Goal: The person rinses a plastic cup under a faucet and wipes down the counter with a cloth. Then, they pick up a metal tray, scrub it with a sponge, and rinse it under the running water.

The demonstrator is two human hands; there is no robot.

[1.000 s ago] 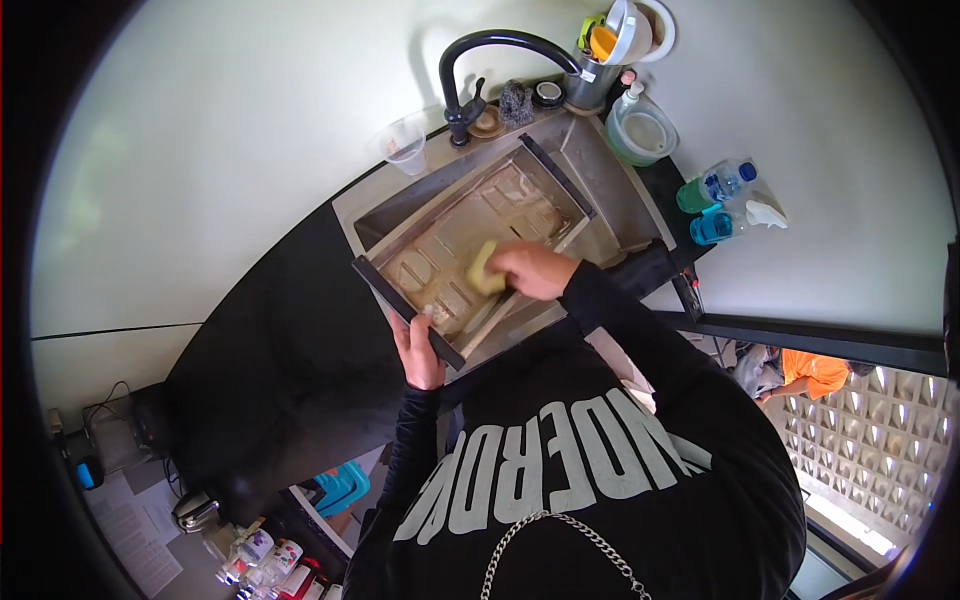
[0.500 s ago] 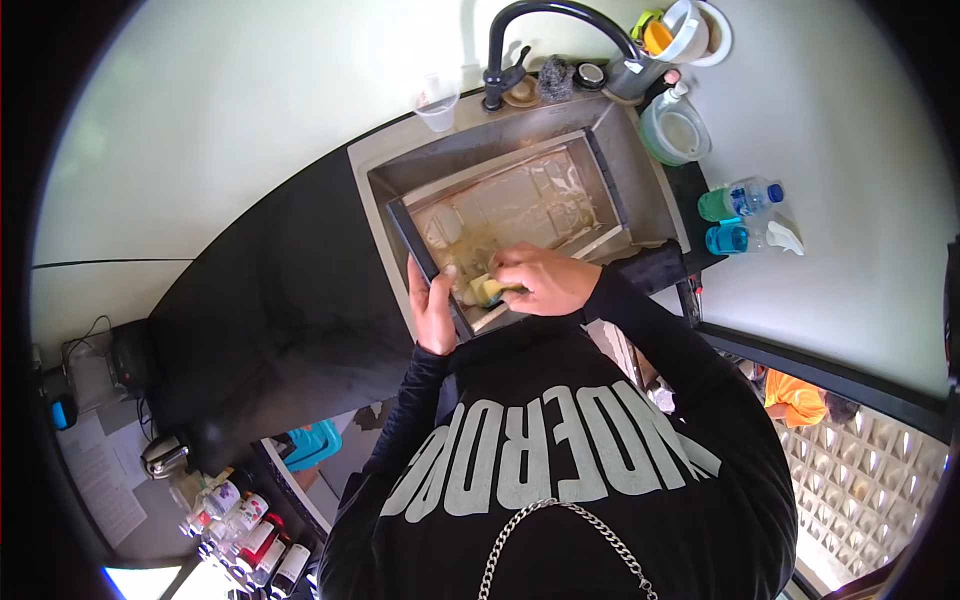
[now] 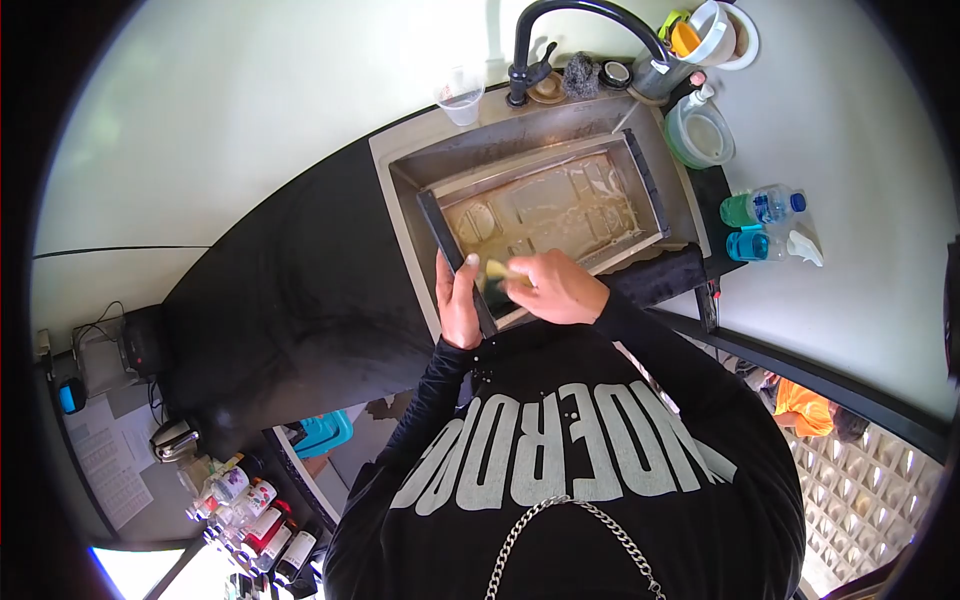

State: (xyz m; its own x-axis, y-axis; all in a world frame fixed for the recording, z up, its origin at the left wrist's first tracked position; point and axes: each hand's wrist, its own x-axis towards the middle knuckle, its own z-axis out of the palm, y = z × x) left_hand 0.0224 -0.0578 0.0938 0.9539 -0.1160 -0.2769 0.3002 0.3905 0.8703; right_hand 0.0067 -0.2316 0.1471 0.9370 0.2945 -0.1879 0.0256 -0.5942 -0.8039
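A rectangular tray (image 3: 545,207) with dark end strips lies tilted in the sink (image 3: 405,190), its inner floor wet with soapy streaks. My left hand (image 3: 459,303) is wrapped round the tray's dark near-left edge, thumb on top. Over the tray's near corner, my right hand (image 3: 557,288) pinches a yellow sponge (image 3: 496,270), blurred by motion. The sponge's darker underside is partly hidden by my fingers. Small white drops show against my black shirt below my left hand.
A black faucet (image 3: 518,75) arches over the sink's back. A clear plastic cup (image 3: 461,100) stands on the rim. To the right are a soap tub (image 3: 700,135), a green-liquid bottle (image 3: 760,206) and a blue spray bottle (image 3: 755,244). Dark counter (image 3: 290,260) lies left.
My right hand and the sponge have shifted slightly within the tray's near corner. The whole view has shifted a little. White drops have appeared in front of my shirt.
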